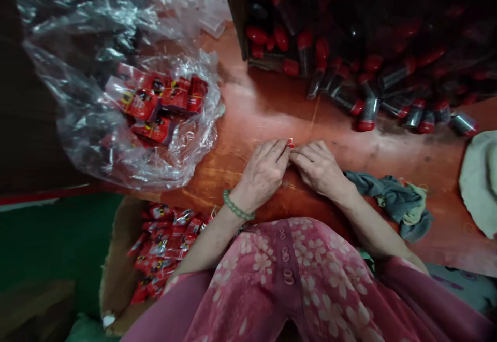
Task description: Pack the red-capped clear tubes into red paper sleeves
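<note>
My left hand (267, 171), with a green bead bracelet (237, 206) at its wrist, pinches a small red piece (290, 143) that shows just past its fingertips. My right hand (318, 168) meets it at the fingertips, its fingers curled together; whatever it grips is hidden. Both hands are over the reddish-brown table (248, 119), near its front edge. To the left, red printed packets (143, 104) lie in an open clear plastic bag (186, 163). Several clear tubes with red caps (368, 114) lie at the back right.
Below the table at the left, a cardboard box (116, 259) holds many red wrapped packets (166, 243). A grey-green cloth (399, 202) lies right of my right hand, and a pale fabric item (479, 181) sits at the far right edge.
</note>
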Available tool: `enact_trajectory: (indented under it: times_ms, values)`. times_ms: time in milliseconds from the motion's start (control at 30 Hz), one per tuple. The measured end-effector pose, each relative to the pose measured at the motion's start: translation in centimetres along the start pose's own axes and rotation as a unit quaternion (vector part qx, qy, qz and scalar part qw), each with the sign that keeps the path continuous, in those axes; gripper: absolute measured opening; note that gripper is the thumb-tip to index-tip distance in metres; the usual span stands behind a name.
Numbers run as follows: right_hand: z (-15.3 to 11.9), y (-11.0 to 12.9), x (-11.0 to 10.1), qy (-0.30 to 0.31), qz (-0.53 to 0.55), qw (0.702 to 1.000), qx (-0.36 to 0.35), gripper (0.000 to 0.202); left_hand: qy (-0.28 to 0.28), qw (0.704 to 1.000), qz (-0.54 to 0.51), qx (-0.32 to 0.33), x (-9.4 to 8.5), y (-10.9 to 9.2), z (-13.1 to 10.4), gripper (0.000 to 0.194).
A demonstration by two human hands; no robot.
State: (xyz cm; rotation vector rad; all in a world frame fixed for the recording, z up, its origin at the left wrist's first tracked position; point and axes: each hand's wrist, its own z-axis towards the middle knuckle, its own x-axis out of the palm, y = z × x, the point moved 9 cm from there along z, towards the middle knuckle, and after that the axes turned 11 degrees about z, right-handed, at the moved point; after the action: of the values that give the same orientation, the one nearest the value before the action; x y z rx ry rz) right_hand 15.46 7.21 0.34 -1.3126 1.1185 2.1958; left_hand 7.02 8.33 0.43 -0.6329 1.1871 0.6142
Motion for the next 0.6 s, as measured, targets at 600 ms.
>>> enact_trajectory:
  times_ms: [600]
  values:
    - [-5.7, -18.9, -11.3, -0.201, -0.010, 0.846, 0.494, 0.048, -0.041, 0.996, -0.065, -0.039, 0.0, 1.8, 0.1, 0.023]
